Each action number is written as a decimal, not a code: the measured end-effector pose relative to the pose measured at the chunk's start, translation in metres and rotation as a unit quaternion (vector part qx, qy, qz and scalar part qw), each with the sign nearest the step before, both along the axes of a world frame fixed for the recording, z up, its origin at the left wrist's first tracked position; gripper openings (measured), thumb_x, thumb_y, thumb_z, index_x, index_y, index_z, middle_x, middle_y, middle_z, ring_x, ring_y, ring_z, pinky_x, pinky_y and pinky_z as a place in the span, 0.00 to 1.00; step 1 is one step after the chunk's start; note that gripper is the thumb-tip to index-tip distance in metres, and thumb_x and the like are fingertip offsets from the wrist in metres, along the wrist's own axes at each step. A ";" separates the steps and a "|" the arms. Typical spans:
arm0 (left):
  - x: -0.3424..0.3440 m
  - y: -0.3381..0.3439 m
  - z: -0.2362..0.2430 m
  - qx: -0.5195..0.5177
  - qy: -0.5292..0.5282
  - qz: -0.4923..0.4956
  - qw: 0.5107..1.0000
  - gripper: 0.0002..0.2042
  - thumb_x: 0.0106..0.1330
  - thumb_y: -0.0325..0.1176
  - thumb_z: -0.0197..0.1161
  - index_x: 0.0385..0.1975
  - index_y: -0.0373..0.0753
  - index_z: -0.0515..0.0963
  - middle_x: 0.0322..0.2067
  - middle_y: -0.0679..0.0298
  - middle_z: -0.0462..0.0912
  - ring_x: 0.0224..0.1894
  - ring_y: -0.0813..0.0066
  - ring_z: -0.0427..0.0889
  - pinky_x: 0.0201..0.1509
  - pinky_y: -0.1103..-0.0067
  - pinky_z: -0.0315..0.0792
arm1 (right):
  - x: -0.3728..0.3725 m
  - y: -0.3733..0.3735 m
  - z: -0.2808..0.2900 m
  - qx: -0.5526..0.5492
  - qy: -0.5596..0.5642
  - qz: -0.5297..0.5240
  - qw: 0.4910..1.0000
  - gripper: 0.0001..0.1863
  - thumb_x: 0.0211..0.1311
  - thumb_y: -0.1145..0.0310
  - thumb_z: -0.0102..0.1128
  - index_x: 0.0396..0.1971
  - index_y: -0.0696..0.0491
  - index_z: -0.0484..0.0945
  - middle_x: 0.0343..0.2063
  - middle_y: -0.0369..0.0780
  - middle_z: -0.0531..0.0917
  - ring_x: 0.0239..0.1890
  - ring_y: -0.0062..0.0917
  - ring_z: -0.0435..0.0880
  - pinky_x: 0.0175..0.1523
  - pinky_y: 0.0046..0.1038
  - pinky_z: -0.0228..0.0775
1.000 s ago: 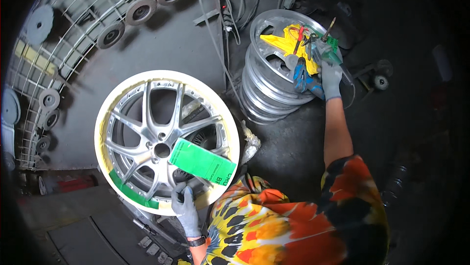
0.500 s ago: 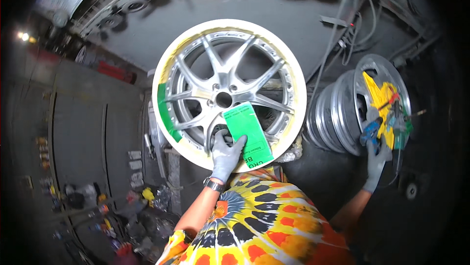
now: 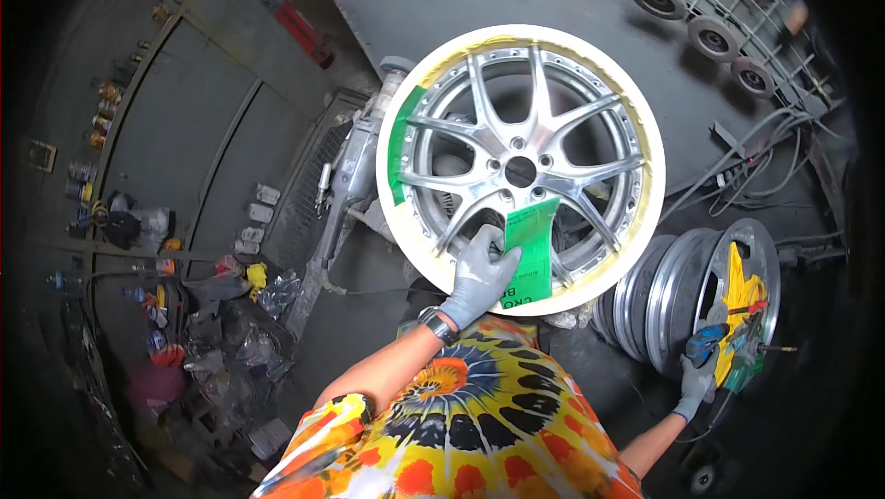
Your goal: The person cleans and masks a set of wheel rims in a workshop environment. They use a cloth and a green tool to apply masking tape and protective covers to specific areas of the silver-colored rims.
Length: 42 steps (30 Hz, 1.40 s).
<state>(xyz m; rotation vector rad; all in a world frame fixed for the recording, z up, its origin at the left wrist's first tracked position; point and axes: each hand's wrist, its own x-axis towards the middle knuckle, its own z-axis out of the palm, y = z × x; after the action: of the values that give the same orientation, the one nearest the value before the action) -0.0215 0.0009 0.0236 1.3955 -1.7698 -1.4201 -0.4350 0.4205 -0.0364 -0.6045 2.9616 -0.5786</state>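
A silver multi-spoke car wheel [image 3: 521, 140] lies face up before me, its rim covered with pale masking tape and a stretch of green tape [image 3: 403, 144] on its left side. My left hand [image 3: 487, 264], in a grey glove, pinches a flat green printed sheet [image 3: 530, 255] over the wheel's near spokes and rim. At the right, my gloved right hand [image 3: 698, 384] is closed on a blue-and-black object [image 3: 707, 342], whose exact kind I cannot make out. Beside it lie a yellow cloth [image 3: 742, 287] and a green thing [image 3: 740, 372] on a bare rim.
Stacked bare rims [image 3: 678, 301] stand on the right, with loose cables [image 3: 779, 153] behind them. Small wheels [image 3: 714, 36] hang along a rack at the far right. Bags and clutter [image 3: 240, 333] lie on the left; cans [image 3: 258, 221] stand nearby.
The view has swung left, so the wheel appears further right. My left hand still holds the green sheet. My right hand's fingers now look curled around the blue-and-black object.
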 end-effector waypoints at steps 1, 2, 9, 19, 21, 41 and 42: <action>0.006 -0.001 0.010 -0.010 0.007 0.010 1.000 0.14 0.63 0.34 0.72 0.39 0.36 0.74 0.33 0.57 0.80 0.31 0.67 0.80 0.37 0.72 0.75 | -0.003 0.001 -0.003 -0.009 -0.004 0.022 1.000 0.56 0.50 0.67 0.80 0.78 0.56 0.55 0.74 0.51 0.66 0.75 0.43 0.66 0.77 0.37 0.59; 0.013 -0.002 0.022 -0.021 0.069 0.035 0.997 0.13 0.65 0.34 0.71 0.40 0.36 0.75 0.33 0.60 0.79 0.31 0.73 0.79 0.37 0.74 0.75 | -0.005 0.002 -0.005 -0.009 -0.002 0.019 1.000 0.56 0.50 0.67 0.80 0.78 0.56 0.54 0.74 0.51 0.66 0.75 0.43 0.66 0.77 0.38 0.59; 0.103 -0.085 0.090 -0.322 -0.008 0.190 0.927 0.11 0.70 0.32 0.67 0.45 0.34 0.78 0.31 0.63 0.80 0.31 0.79 0.75 0.38 0.76 0.74 | -0.009 0.005 -0.005 -0.002 0.006 0.023 1.000 0.56 0.49 0.73 0.79 0.77 0.57 0.54 0.72 0.52 0.67 0.73 0.42 0.68 0.77 0.37 0.58; 0.103 -0.188 0.035 -0.400 -0.090 0.158 0.898 0.09 0.67 0.31 0.68 0.42 0.35 0.79 0.31 0.60 0.81 0.31 0.72 0.78 0.40 0.73 0.75 | -0.020 0.019 -0.021 -0.009 -0.025 0.001 1.000 0.55 0.52 0.71 0.77 0.78 0.58 0.54 0.74 0.52 0.64 0.76 0.42 0.63 0.79 0.36 0.55; 0.103 -0.192 0.029 -0.407 -0.106 0.151 0.894 0.09 0.67 0.31 0.68 0.42 0.35 0.79 0.32 0.59 0.81 0.32 0.68 0.79 0.41 0.71 0.75 | -0.019 0.020 -0.022 0.004 0.026 0.017 0.999 0.54 0.51 0.71 0.77 0.78 0.58 0.54 0.74 0.51 0.65 0.76 0.41 0.63 0.79 0.36 0.55; 0.103 -0.196 0.008 -0.393 -0.131 0.136 0.900 0.09 0.66 0.28 0.65 0.43 0.34 0.78 0.38 0.51 0.83 0.42 0.50 0.83 0.49 0.63 0.76 | -0.007 0.009 -0.013 -0.038 -0.009 -0.003 0.999 0.53 0.53 0.72 0.76 0.78 0.55 0.56 0.71 0.50 0.69 0.73 0.40 0.70 0.75 0.36 0.61; 0.102 -0.197 0.008 -0.390 -0.128 0.137 0.901 0.09 0.66 0.28 0.65 0.43 0.34 0.78 0.38 0.51 0.83 0.42 0.50 0.83 0.49 0.63 0.76 | -0.007 0.009 -0.013 -0.051 -0.018 -0.009 0.999 0.53 0.52 0.72 0.76 0.78 0.56 0.56 0.72 0.50 0.69 0.73 0.40 0.69 0.75 0.36 0.61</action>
<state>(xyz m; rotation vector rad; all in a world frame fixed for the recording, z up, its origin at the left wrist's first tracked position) 0.0807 -0.1957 0.0316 1.3191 -1.8835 -0.2966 -0.4422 0.4295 -0.0493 -0.5686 2.9209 -0.7372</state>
